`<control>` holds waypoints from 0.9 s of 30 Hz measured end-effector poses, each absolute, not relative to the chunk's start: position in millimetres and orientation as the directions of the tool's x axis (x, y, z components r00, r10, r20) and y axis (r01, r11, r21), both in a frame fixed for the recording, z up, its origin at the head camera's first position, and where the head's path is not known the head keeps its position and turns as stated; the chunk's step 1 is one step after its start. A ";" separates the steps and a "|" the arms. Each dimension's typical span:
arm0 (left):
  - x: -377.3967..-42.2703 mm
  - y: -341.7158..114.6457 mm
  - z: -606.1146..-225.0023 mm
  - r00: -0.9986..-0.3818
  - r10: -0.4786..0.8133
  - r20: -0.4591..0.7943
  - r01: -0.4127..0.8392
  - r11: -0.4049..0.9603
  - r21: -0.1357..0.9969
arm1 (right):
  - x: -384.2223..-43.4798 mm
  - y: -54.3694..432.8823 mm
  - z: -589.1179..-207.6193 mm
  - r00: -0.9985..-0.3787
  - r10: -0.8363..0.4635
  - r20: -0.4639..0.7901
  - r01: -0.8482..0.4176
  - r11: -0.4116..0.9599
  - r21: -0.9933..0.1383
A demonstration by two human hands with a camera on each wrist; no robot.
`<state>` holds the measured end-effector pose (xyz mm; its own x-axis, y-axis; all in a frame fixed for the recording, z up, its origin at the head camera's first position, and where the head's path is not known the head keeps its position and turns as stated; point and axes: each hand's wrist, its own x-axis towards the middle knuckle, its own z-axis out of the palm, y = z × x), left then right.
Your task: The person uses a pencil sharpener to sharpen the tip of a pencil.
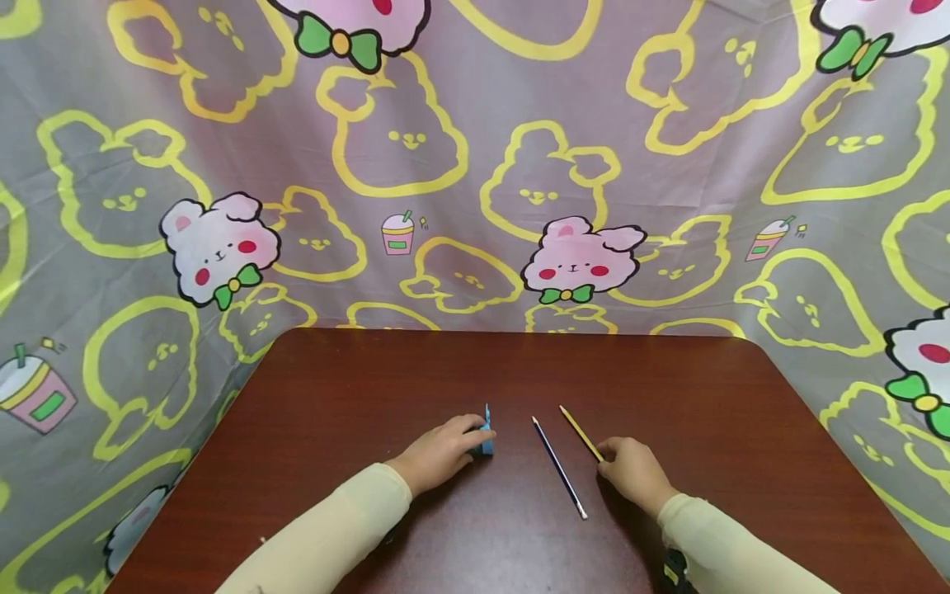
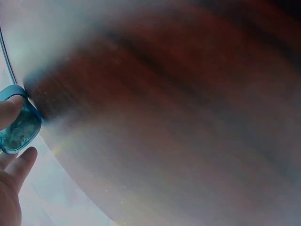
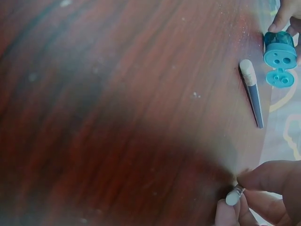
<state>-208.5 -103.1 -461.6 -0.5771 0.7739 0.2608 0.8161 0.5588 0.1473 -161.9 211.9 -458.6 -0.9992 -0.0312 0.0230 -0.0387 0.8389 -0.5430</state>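
Because the right grip (image 1: 634, 472) pinches the yellow pencil (image 1: 581, 433) only near its blunt end, it could swing into the dark pencil (image 1: 560, 469) alongside; left grip (image 1: 439, 452) holds the blue sharpener (image 3: 281, 55), apparently on the tabletop (image 1: 371, 371).

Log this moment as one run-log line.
left hand: holds blue sharpener, lid open | right hand: pinches yellow pencil near eraser end | dark blue pencil: lies on table between hands
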 end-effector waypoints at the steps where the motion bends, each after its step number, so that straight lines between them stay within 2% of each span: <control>1: -208.7 -102.7 -461.4 -0.577 0.774 0.260 0.816 0.559 0.147 | -162.1 212.7 -458.9 -0.999 -0.030 0.024 -0.038 0.839 -0.543; 12: -209.5 -101.7 -463.2 -0.574 0.768 0.284 0.819 0.551 0.164 | -164.2 223.6 -459.1 -0.999 -0.009 0.035 -0.028 0.829 -0.559; 19: -210.1 -103.7 -464.5 -0.551 0.755 0.354 0.831 0.535 0.151 | -165.4 226.0 -453.6 -0.999 0.010 0.031 -0.010 0.816 -0.579; 27: -210.7 -107.8 -464.3 -0.533 0.731 0.426 0.836 0.532 0.134 | -167.5 231.3 -450.3 -0.996 -0.024 0.084 -0.066 0.831 -0.552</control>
